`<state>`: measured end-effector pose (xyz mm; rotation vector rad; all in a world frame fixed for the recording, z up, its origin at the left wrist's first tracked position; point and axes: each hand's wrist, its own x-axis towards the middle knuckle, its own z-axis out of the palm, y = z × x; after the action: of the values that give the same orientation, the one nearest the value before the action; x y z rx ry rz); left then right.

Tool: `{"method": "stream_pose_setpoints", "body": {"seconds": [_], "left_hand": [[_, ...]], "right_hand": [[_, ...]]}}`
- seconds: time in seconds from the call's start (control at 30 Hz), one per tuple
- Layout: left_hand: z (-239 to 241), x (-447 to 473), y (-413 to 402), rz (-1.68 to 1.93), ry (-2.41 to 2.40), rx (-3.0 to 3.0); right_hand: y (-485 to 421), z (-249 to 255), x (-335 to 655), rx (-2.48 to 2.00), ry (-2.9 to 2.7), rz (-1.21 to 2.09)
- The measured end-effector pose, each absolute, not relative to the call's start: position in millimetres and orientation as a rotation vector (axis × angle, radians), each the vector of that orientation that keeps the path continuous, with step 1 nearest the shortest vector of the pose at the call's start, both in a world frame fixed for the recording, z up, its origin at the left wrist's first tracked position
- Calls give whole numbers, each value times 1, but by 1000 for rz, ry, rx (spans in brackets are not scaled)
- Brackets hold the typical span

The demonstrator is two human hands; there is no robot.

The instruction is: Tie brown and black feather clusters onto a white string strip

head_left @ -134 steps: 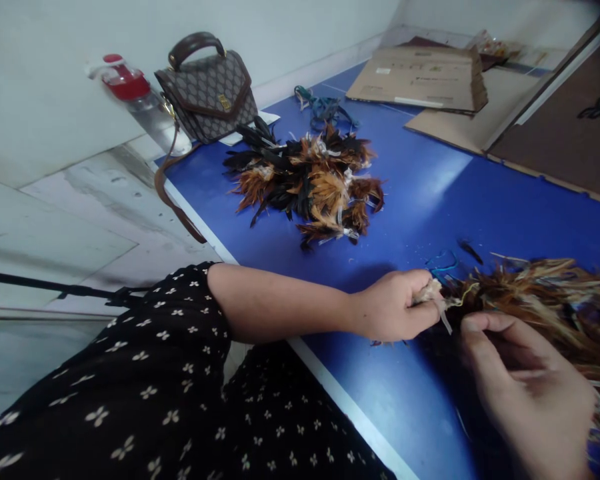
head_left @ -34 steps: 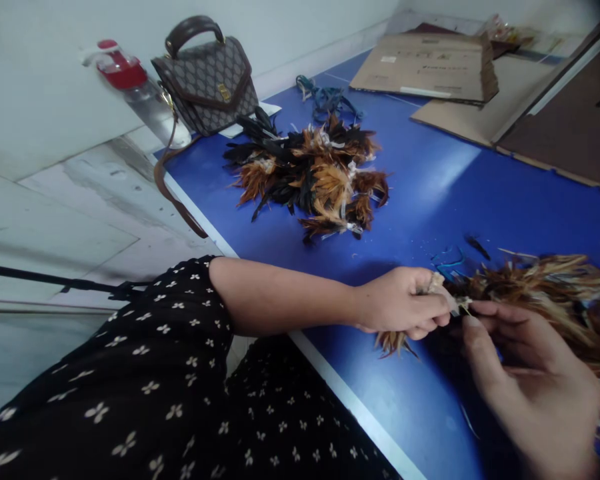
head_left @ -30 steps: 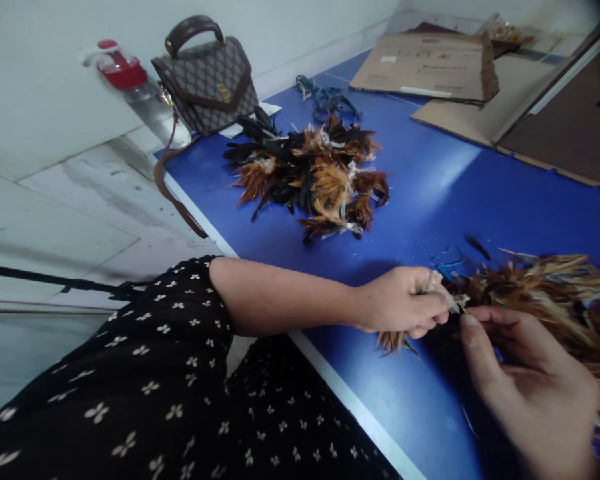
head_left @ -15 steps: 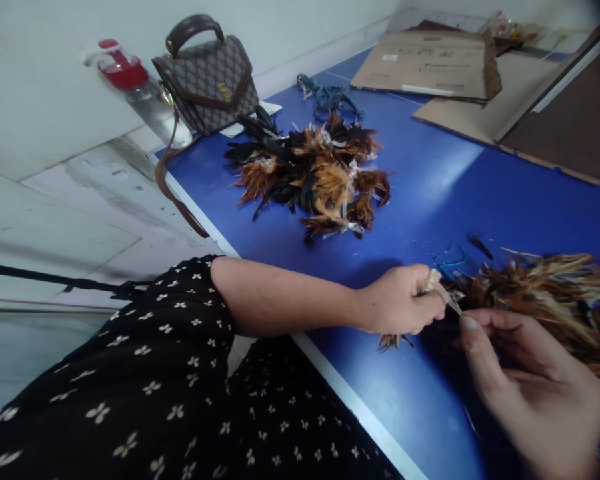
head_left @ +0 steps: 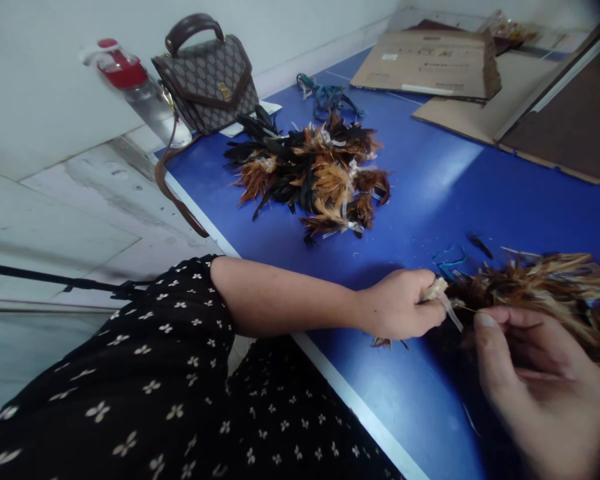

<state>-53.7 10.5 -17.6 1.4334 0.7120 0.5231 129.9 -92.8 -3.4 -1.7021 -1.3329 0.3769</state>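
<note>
My left hand (head_left: 405,303) is closed around a small bundle of feathers. The pale quill ends (head_left: 436,289) stick out past the thumb, and brown feather tips (head_left: 383,343) show below the fist. From the quill ends a translucent strip (head_left: 453,315) hangs with its end loose. To the right, thumb and forefinger of my right hand (head_left: 535,373) pinch a thin pale strand (head_left: 471,310), whose kind I cannot make out. Behind my right hand lies a large heap of brown feathers (head_left: 550,283), partly covered by it.
Tied feather bundles (head_left: 320,173) lie on the blue table (head_left: 420,220). Teal strings (head_left: 330,99), a handbag (head_left: 213,87) and a red-capped bottle (head_left: 140,93) are behind them. Cardboard (head_left: 425,63) lies at the back right. A loose dark feather (head_left: 480,245) is near the heap.
My right hand has moved slightly right, away from the left fist. The translucent strip, earlier reaching my right fingertips, now hangs free. My left hand has shifted only a little.
</note>
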Motion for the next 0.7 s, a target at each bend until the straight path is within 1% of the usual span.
{"method": "stream_pose_setpoints", "body": {"seconds": [0.07,0.2,0.43,0.7], "left_hand": [[-17,-54,10,535,718,1415],[-15,-54,10,541,710,1419],[-13,-55,8,525,691,1332],[-2,-50,10,452,608,904]], "right_hand": [[-91,-4,133,-1683,-1405,253],[-82,-1,137,-1465,-1646,-68],[-71,-4,138,-1284,-1923,-80],[-69,-8,143,-1345,-1866,-197]]}}
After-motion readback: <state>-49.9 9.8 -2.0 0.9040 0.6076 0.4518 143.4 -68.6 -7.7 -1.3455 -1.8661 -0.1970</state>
